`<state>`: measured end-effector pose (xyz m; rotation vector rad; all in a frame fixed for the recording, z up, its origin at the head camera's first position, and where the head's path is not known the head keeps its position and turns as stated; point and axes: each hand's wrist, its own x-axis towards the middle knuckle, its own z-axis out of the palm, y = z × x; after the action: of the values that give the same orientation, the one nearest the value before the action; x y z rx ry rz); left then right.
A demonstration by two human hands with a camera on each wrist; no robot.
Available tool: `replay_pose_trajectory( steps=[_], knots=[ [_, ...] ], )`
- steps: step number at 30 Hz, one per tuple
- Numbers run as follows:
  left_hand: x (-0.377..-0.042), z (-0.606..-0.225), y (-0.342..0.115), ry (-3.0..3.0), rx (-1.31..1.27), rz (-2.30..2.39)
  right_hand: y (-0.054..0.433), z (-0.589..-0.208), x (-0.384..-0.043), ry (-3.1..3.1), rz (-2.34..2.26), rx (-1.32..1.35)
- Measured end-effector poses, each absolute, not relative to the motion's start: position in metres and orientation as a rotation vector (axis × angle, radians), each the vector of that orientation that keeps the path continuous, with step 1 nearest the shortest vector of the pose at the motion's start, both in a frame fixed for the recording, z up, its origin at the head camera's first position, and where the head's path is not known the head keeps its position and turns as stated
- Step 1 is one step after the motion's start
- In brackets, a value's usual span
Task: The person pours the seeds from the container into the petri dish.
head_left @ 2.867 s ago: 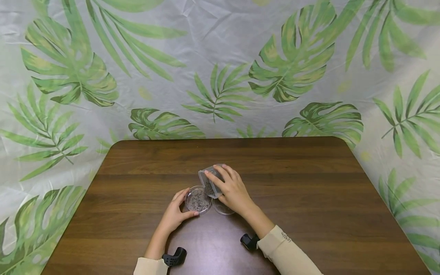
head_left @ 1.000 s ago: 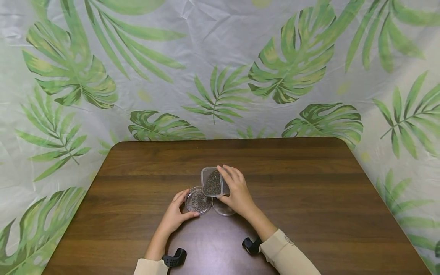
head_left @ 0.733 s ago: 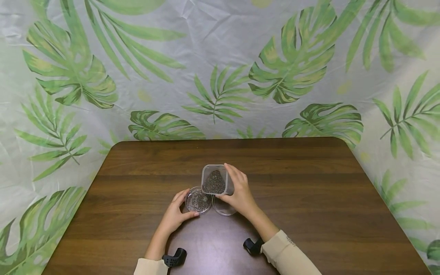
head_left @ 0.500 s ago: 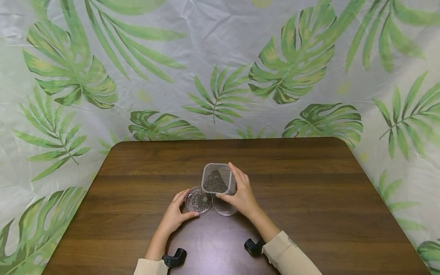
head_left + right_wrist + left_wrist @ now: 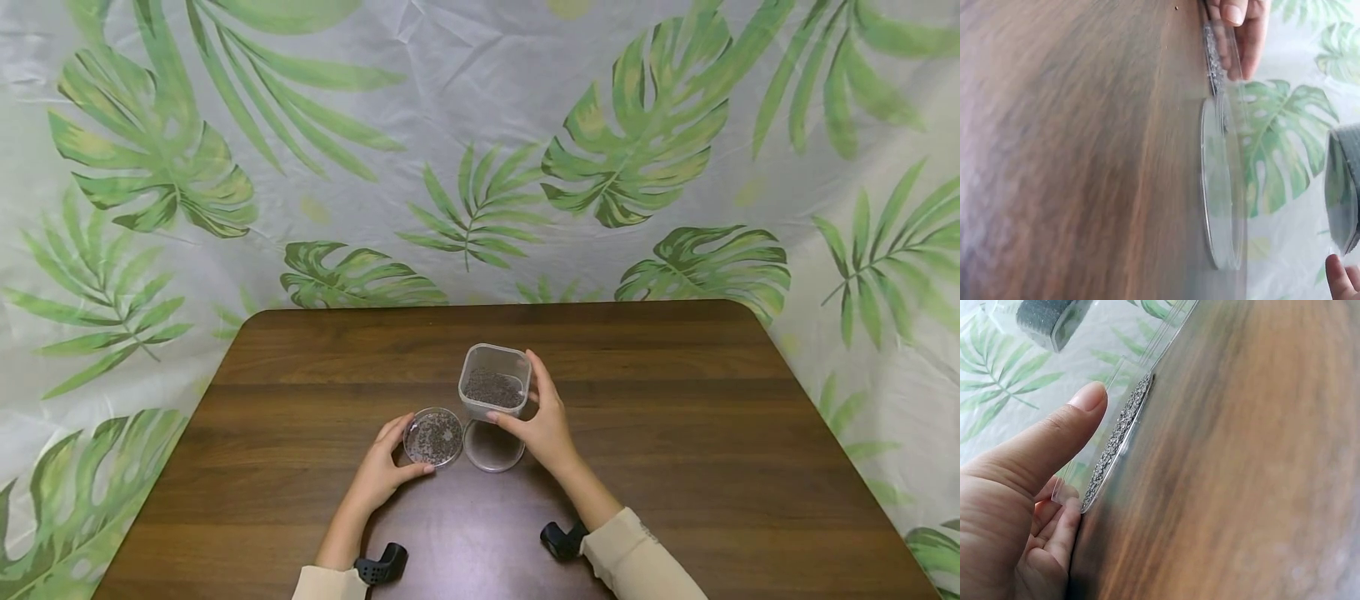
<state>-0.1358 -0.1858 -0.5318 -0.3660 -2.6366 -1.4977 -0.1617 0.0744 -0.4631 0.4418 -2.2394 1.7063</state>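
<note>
My left hand (image 5: 381,467) holds a clear petri dish (image 5: 448,434) on the table, thumb at the near side and fingers round the far side. A thin layer of dark grey grains (image 5: 1116,437) covers its bottom, seen edge-on in the left wrist view. My right hand (image 5: 547,425) grips a clear square plastic container (image 5: 475,409) by its right side, thumb at the near wall. More dark grains (image 5: 489,386) lie in that container, which is raised above the table, mouth up. Just below it sits a second clear round dish (image 5: 492,448), beside the first, with no grains visible inside.
The brown wooden table (image 5: 300,417) stretches to both sides and behind the dishes. A leaf-patterned curtain (image 5: 480,125) hangs behind it. A black wrist camera (image 5: 382,564) is on the left wrist, another black wrist camera (image 5: 562,542) on the right. A stray speck (image 5: 1176,8) lies on the tabletop.
Earlier the right hand tipped the container over the left dish; it has turned upright and moved back and right, uncovering the second dish. Grains now spread more widely in the left dish.
</note>
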Motion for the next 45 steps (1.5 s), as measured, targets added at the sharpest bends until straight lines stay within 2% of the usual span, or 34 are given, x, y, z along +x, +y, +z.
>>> replay_pose_trajectory(
  steps=[4, 24, 32, 45],
  knots=[
    [-0.136, -0.532, -0.186, -2.640, -0.364, -1.493, 0.077, -0.451, -0.154, -2.200, 1.711, 0.445],
    [-0.136, -0.536, -0.186, -2.600, -0.418, -1.428, 0.118, -0.468, -0.154, -2.153, 1.693, 0.333],
    [-0.135, -0.533, -0.186, -2.634, -0.366, -1.495, 0.135, -0.473, -0.154, -2.185, 1.619, 0.276],
    [-0.135, -0.534, -0.185, -2.638, -0.349, -1.492, 0.169, -0.520, -0.170, -2.275, 1.502, 0.141]
  ],
)
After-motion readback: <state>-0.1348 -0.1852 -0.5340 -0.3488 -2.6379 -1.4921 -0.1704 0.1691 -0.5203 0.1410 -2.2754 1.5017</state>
